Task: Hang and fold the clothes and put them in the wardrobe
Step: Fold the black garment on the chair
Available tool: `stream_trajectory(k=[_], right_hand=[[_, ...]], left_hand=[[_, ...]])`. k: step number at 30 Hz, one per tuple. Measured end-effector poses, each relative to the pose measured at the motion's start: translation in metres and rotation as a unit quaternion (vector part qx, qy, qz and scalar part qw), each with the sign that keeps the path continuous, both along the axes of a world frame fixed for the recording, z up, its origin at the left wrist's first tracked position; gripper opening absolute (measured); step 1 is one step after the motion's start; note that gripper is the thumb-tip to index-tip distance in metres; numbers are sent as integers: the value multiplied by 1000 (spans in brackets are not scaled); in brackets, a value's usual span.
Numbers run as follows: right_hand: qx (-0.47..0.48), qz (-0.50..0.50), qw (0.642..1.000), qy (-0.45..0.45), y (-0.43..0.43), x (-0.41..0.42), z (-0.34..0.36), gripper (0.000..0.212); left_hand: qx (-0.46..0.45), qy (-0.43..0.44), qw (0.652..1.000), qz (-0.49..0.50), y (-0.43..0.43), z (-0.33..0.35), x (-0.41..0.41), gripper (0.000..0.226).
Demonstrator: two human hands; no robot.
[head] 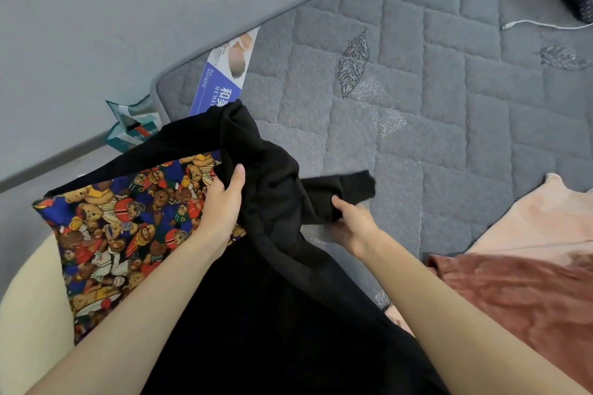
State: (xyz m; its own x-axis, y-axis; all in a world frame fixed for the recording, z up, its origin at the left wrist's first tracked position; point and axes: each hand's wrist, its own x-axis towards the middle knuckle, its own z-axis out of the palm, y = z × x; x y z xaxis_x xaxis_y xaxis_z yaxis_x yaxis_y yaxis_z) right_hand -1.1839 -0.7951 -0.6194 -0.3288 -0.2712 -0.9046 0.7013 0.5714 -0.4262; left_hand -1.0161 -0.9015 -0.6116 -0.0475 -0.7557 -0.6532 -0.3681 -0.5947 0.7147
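A black garment (276,298) with a teddy-bear print panel (122,228) hangs in front of me over the corner of a grey quilted mattress (433,112). My left hand (224,199) grips a bunched fold of the black cloth near its upper part. To the right, my right hand (351,221) holds the garment's black sleeve, whose cuff (356,184) sticks out past the fingers above the mattress.
A rust-red cloth (519,298) and a pale pink cloth (545,221) lie on the mattress at the right. A blue and white label (224,74) sits at the mattress corner. A teal box (134,125) stands on the floor by the wall. A white cable (545,24) lies at the far right.
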Motion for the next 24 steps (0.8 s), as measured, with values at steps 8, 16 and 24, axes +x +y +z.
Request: stream_trajectory(k=[8,16,24], right_hand=[[-251,-140,946,147,-50,-98,115,18],[-299,-124,913,249,-59,-177,204,27],[-233,-59,935,261,-69,-103,215,22]], left_hand=[[47,93,994,44,1,33,-51,57],[185,212,947,-155,26,72,-143,48],[151,190,969,-46,-7,88,-84,41]])
